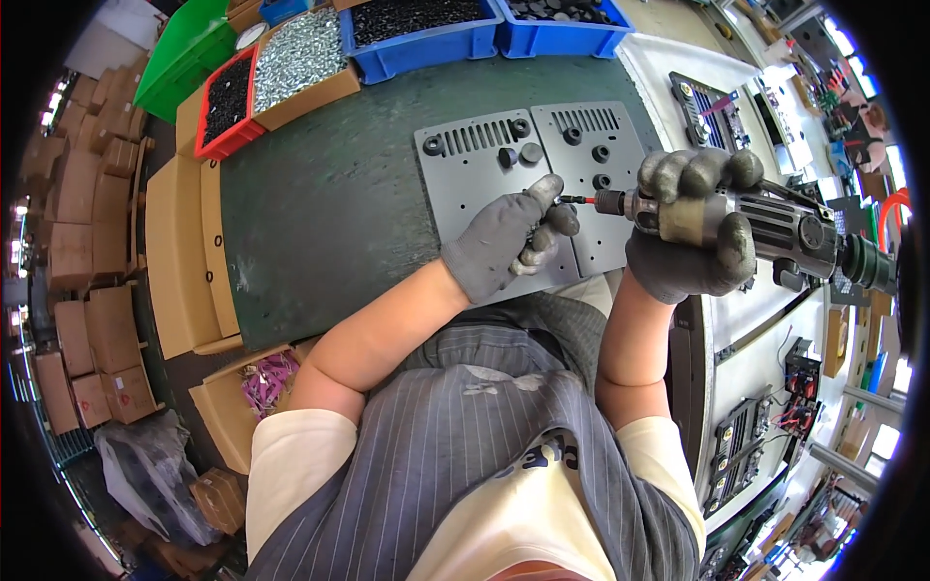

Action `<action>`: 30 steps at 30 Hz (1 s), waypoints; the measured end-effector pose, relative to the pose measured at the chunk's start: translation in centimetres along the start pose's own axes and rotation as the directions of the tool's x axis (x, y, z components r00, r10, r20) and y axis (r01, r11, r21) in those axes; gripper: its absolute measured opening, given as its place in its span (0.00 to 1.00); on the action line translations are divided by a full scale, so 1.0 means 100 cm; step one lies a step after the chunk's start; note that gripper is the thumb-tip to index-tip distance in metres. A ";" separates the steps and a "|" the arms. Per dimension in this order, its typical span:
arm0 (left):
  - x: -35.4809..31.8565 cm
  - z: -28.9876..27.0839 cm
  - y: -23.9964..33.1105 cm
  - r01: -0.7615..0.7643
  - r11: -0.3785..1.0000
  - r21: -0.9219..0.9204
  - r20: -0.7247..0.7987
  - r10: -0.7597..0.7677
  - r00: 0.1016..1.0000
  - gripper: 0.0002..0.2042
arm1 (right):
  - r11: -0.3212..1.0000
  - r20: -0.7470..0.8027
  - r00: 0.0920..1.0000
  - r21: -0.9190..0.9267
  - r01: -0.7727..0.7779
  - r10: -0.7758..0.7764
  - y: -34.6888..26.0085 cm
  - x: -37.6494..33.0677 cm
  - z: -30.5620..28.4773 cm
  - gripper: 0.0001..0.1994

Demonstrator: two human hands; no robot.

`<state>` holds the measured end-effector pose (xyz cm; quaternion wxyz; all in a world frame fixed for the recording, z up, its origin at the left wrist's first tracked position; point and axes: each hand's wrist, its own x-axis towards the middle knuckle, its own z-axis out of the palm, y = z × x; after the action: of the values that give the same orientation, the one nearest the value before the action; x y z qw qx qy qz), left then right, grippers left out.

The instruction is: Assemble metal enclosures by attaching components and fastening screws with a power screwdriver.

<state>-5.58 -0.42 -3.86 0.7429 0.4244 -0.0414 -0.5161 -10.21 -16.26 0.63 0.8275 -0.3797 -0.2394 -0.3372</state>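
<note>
Both my hands wear dark grey gloves. My right hand [680,266] is wrapped around a black power screwdriver [785,225], held level with its red-and-black bit [579,199] aimed left. At the bit's tip, the fingers of my left hand [499,237] are pinched together; whatever is between them is too small to make out. Beneath the hands lie two grey metal panels [465,203] side by side, each with a row of slots along its far edge. Several black round feet [531,153] stand on the left panel, and more sit on the right panel [605,250].
Along the table's far edge are blue bins [426,55] of black parts, a carton of silver screws [302,63], a red bin [254,131] and a green bin [179,63]. Cardboard [179,257] borders the dark green tabletop [320,213]. Rightward runs a white line [756,382] carrying assemblies.
</note>
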 end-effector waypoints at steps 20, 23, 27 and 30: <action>0.109 -0.006 0.072 0.059 -0.280 0.958 0.036 0.322 0.946 0.18 | 0.984 -0.392 0.920 -0.157 -0.080 0.012 0.004 0.028 -0.076 0.20; 0.099 -0.009 0.087 0.048 -0.025 0.999 -0.032 0.447 0.894 0.18 | 0.962 -0.367 0.930 -0.259 -0.081 -0.020 0.014 0.041 -0.080 0.20; 0.087 -0.010 0.088 0.044 0.153 0.987 -0.097 0.358 0.929 0.15 | 0.903 -0.331 0.943 -0.414 -0.116 -0.031 0.039 0.063 -0.079 0.19; 0.097 -0.017 0.076 0.107 -0.049 0.993 -0.085 0.327 0.941 0.14 | 0.902 -0.326 0.945 -0.401 -0.159 0.021 0.061 0.074 -0.071 0.17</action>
<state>5.36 -6.40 -3.45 0.2429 0.8946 -0.3219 -0.1927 0.21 -21.73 -1.61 0.7680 -0.5019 -0.0085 -0.3977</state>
